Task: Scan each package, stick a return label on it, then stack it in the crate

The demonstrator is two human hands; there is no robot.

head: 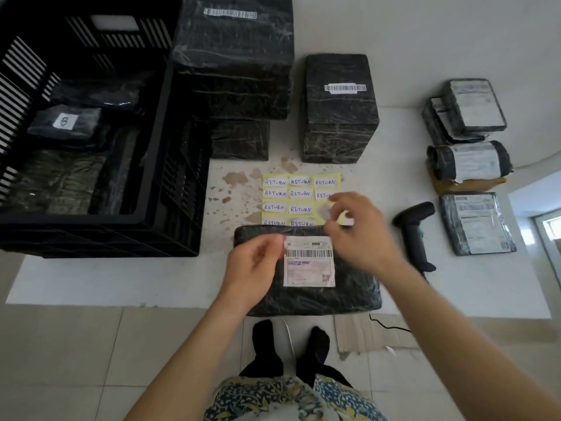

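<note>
Package: I'm seeing one black film-wrapped parcel (306, 271) lying at the table's near edge.
Left hand (253, 262): resting on it, fingers curled, gripping nothing.
Right hand (361, 232): pinching one white sticker (324, 212).
Label sheet (300, 197): one yellow sheet lying beyond.
Crate (170, 165): one black crate sitting far left.

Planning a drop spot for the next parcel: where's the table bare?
Bare: front-left strip of table between crate and table edge; gap between scanner and front package. Crowded: back row of wrapped boxes, right-side parcels, label sheet.
</note>
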